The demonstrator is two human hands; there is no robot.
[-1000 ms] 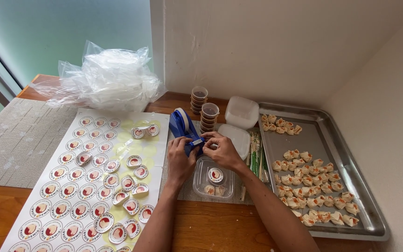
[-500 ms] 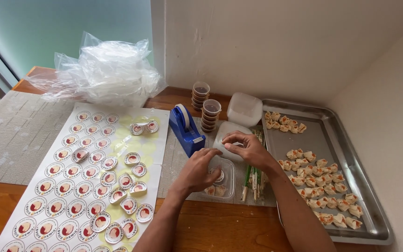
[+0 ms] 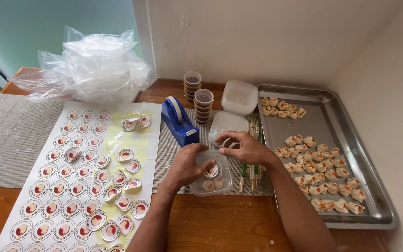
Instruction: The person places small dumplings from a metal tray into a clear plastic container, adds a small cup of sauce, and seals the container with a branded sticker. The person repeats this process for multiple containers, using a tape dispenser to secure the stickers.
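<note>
A small clear plastic food box (image 3: pixel 213 178) with a round sticker on its lid and dumplings inside lies on a grey mat. My left hand (image 3: pixel 188 164) presses its fingers on the box's left rim. My right hand (image 3: pixel 243 148) hovers over the box's far edge, fingers curled and pinched, seemingly on a strip of clear tape that I cannot make out. A blue tape dispenser (image 3: pixel 179 121) stands just beyond my hands.
A sheet of round stickers (image 3: pixel 82 175) lies at the left. A steel tray (image 3: pixel 374 186) of dumplings is at the right. Stacked sauce cups (image 3: pixel 203 105), clear lids (image 3: pixel 239 96), chopsticks (image 3: pixel 252 170) and a heap of plastic bags (image 3: pixel 89 65) sit at the back.
Both hands have come down from the tape dispenser to the clear box. The left hand now rests on the box's rim.
</note>
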